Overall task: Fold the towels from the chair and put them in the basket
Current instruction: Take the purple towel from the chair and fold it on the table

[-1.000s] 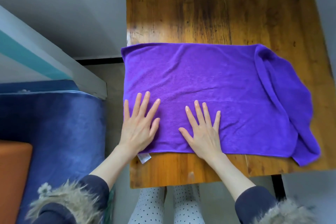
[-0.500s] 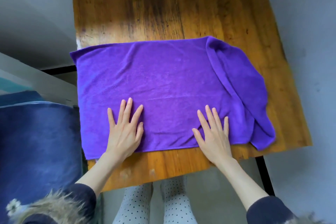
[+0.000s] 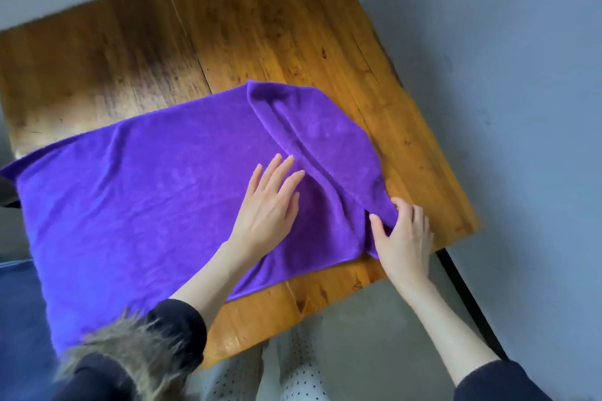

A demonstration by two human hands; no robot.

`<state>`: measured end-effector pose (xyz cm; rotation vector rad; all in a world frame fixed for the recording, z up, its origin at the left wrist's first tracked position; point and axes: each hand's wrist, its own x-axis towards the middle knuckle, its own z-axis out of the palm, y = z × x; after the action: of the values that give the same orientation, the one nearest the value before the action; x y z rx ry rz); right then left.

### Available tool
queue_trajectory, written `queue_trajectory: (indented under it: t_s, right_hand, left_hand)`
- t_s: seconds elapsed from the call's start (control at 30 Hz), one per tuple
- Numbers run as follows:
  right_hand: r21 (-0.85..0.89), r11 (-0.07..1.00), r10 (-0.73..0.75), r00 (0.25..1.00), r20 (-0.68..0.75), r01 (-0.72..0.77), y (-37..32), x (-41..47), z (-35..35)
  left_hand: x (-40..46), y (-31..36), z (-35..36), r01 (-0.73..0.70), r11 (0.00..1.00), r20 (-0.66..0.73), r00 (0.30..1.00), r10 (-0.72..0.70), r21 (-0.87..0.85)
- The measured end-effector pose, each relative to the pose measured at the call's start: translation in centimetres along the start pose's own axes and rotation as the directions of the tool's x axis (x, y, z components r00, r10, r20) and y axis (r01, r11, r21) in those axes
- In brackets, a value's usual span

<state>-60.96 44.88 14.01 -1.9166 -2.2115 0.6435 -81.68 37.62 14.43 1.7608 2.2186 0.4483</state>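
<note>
Purple towel [image 3: 156, 205] spread on wooden table [image 3: 277, 42], centre frame; soft, light, limp. Left hand [image 3: 265, 210] flat, fingers straight, pinning middle. Right hand [image 3: 402, 238] pinching rumpled lower-right corner, best hold for folding.

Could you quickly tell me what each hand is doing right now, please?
Left hand: open, flat on the towel.
Right hand: pinching the towel's bunched right end.

Home room, worn wooden table [image 3: 293, 26], blue upholstery [image 3: 19, 319]
</note>
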Motion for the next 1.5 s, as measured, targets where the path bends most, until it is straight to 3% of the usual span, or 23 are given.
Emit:
queue_trajectory:
  t_s: [0.17, 0.33, 0.4, 0.5, 0.6, 0.73, 0.97, 1.03, 1.17, 1.33, 1.5]
  right_hand:
    - [0.233, 0.961, 0.133, 0.986, 0.099, -0.153, 0.8, 0.9, 0.0]
    - [0.489, 0.872, 0.002, 0.999, 0.054, -0.029, 0.8, 0.8, -1.4]
    - [0.540, 0.842, -0.016, 1.000, 0.017, 0.004, 1.1, 0.5, -1.8]
    - [0.586, 0.809, 0.005, 0.997, -0.072, 0.038, 1.5, 0.2, -2.3]
    - [0.613, 0.787, 0.005, 0.993, -0.121, 0.071, 2.0, 0.2, -3.0]
    - [0.594, 0.801, 0.027, 0.987, -0.159, 0.074, 2.6, 1.0, -3.9]
    - [0.595, 0.803, 0.105, 0.971, -0.216, 0.046, 4.3, 4.3, -6.8]
    - [0.613, 0.790, 0.134, 0.971, -0.198, 0.016, 4.8, 5.4, -7.7]
    - [0.623, 0.773, 0.198, 0.978, -0.057, -0.120, 5.9, 6.8, -8.6]
    - [0.583, 0.783, 0.271, 0.963, -0.007, -0.216, 7.4, 6.7, -8.2]
    - [0.593, 0.757, 0.332, 0.943, 0.014, -0.275, 8.1, 7.3, -8.0]
  left_hand:
    - [3.9, 3.4, 0.5, -0.231, 0.972, 0.020, 0.973, 0.230, 0.044]
    - [7.6, 6.9, 0.9, -0.438, 0.899, 0.243, 0.869, 0.430, -0.026]
    - [8.8, 8.4, 1.3, -0.451, 0.884, 0.354, 0.812, 0.463, -0.121]
    - [9.7, 9.8, 1.5, -0.310, 0.894, 0.459, 0.775, 0.434, -0.323]
    - [10.4, 9.8, 0.7, -0.341, 0.898, 0.516, 0.735, 0.440, -0.280]
    - [12.0, 9.6, -1.1, -0.529, 0.845, 0.430, 0.748, 0.505, -0.073]
    - [16.2, 10.7, -3.4, -0.592, 0.804, 0.192, 0.797, 0.573, 0.056]
    - [17.4, 11.2, -3.6, -0.570, 0.816, 0.240, 0.809, 0.536, 0.099]
    - [18.0, 11.5, -2.8, -0.599, 0.774, 0.427, 0.767, 0.480, 0.206]
    - [18.6, 10.3, -3.0, -0.430, 0.803, 0.268, 0.900, 0.344, 0.413]
    - [20.4, 11.7, -4.6, -0.324, 0.834, 0.019, 0.935, 0.353, 0.446]
